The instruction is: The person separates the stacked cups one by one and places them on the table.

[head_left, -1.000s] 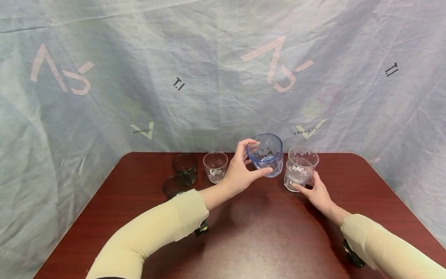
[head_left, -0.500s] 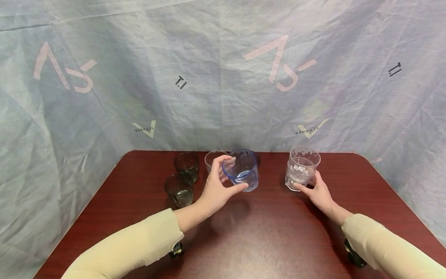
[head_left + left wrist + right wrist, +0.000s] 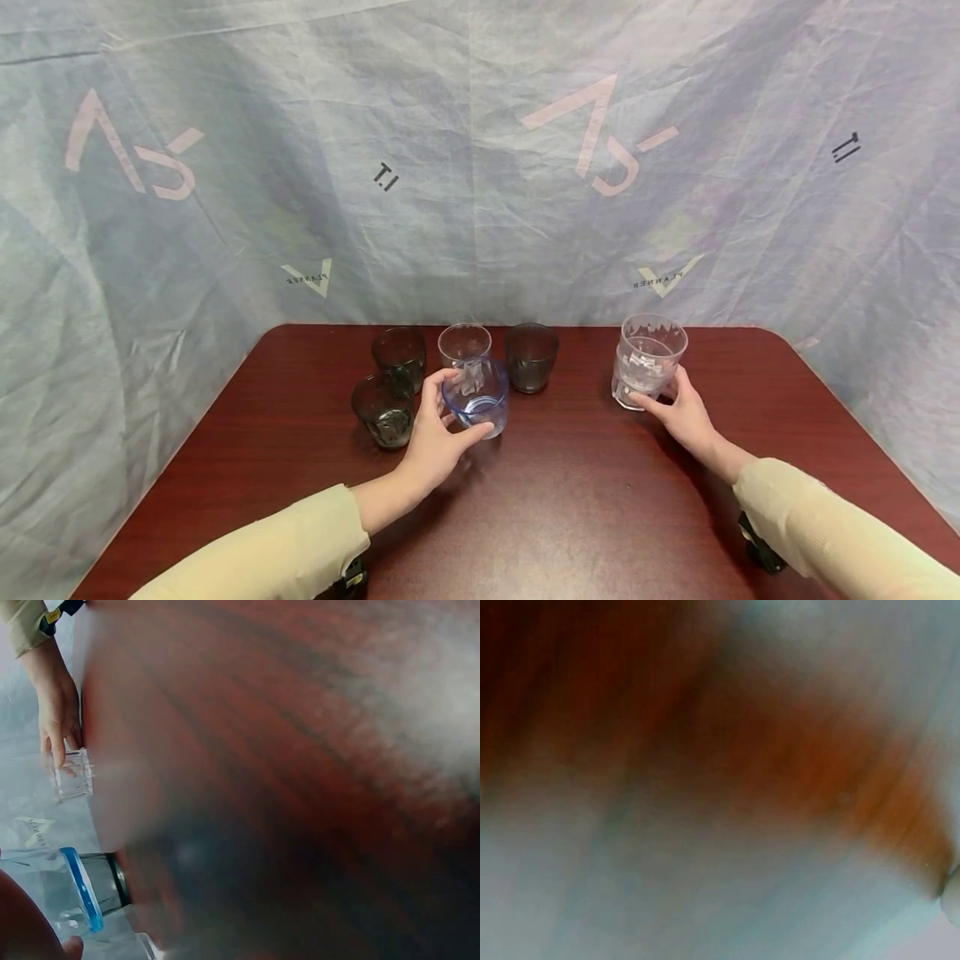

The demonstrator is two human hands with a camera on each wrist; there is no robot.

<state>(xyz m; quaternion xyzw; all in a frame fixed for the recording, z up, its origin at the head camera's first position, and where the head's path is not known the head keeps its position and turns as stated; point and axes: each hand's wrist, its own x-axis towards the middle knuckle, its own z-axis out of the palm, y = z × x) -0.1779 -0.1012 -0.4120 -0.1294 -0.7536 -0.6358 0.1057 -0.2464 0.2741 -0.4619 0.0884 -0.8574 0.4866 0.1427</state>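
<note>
— The blue glass (image 3: 477, 402)?
— Clear, blue-rimmed, empty, on the table (image 3: 600, 517) before a clear glass (image 3: 464, 345); left hand (image 3: 435, 442) grips it.
— Right hand (image 3: 686, 417)?
— Fingers hold stacked clear glasses (image 3: 647, 360).

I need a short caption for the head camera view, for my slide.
Left hand grips a blue glass near four other glasses; right hand holds stacked clear glasses.

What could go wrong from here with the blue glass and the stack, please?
The left hand holds the blue glass close in front of the clear glass and beside a dark glass, so they could knock. The right hand touches only the base of the stacked clear glasses, which might tip.
</note>
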